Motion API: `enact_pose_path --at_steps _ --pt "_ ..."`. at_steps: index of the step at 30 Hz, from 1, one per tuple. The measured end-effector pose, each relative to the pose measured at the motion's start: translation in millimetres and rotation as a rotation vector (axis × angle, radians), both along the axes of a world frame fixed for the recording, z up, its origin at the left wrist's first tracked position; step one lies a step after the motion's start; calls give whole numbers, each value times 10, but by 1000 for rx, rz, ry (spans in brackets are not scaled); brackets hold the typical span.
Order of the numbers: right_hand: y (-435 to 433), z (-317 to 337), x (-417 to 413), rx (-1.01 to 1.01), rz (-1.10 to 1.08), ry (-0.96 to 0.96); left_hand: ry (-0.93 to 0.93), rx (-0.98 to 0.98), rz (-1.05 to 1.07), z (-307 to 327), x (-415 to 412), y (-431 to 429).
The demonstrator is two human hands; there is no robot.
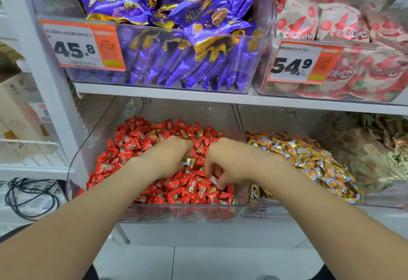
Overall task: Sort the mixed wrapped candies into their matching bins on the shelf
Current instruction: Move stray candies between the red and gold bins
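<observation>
Under the shelf [198, 98], over the bin [187, 209], left grip [170, 158] clamps gold candy [188, 162], right grip [225, 165] pale candy [213, 178].

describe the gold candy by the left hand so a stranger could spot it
Find the lower shelf's left bin, heaped with red candies. Held at the left hand's fingertips is one gold-brown foil candy, a shiny metallic piece against the red wrappers around it.

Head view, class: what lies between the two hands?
A gold candy on red candies, between left hand and right hand, in the head view.
</observation>
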State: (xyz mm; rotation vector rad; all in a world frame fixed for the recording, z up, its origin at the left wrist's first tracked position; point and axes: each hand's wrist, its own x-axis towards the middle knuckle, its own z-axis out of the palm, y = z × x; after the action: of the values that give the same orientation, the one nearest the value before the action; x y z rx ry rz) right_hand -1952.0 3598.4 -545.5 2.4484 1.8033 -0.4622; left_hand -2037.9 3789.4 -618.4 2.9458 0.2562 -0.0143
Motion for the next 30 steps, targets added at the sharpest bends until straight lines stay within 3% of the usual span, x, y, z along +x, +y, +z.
enact_pose_path --at_steps 6,10,13,17,19,21,26,30 --pt "-186 73 151 432 -143 187 -193 -315 118 184 -93 -68" --pt "-286 107 172 512 -259 429 -121 -964 285 321 -129 -254" --pt "-270 97 129 550 -327 495 -64 -1421 445 409 -137 -377" --pt "-244 119 109 665 -412 437 46 -1717 567 482 -176 -347" --pt "-251 122 64 659 -364 333 139 -1697 535 546 -190 -340" --pt "-249 88 40 599 -311 383 174 -1582 525 544 -172 -323" --pt "-190 34 19 422 -99 174 28 -1278 367 375 -129 -340" --pt "-162 12 -68 187 -5 -35 -12 -733 62 303 -114 -310"
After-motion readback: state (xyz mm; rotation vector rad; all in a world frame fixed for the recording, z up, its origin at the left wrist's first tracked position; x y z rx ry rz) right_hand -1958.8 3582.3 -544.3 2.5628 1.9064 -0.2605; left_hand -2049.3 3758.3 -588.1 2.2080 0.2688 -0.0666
